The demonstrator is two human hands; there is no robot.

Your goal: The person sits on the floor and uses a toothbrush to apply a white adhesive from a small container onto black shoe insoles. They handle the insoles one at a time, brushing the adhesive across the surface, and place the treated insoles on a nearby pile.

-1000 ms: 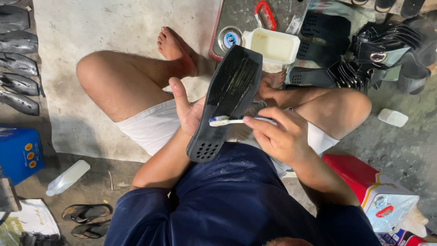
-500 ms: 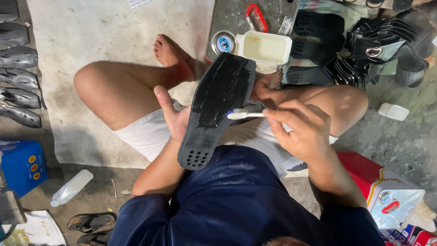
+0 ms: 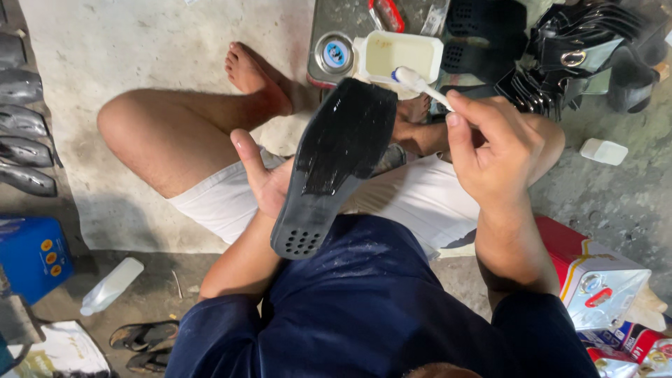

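Note:
A black shoe sole (image 3: 334,161) rests tilted across my left hand (image 3: 262,178), which holds it from beneath with the thumb up. Its upper half is wet and glossy; the lower end has small holes. My right hand (image 3: 493,150) grips a white toothbrush (image 3: 420,84), whose head is lifted off the sole and points at the rim of a white rectangular tub (image 3: 399,56) just beyond the sole's far end. I sit cross-legged on the floor with bare feet.
A round tin (image 3: 334,54) sits left of the tub. Black sandal uppers (image 3: 588,49) are piled at the top right, grey soles (image 3: 24,133) line the left edge. A red-and-white can (image 3: 595,276), blue box (image 3: 28,255), white bottle (image 3: 112,285) and flip-flops (image 3: 143,343) surround me.
My right hand has lifted the toothbrush off the sole's middle and carried it up toward the white tub. The sole now shows a glossy coat on its upper half.

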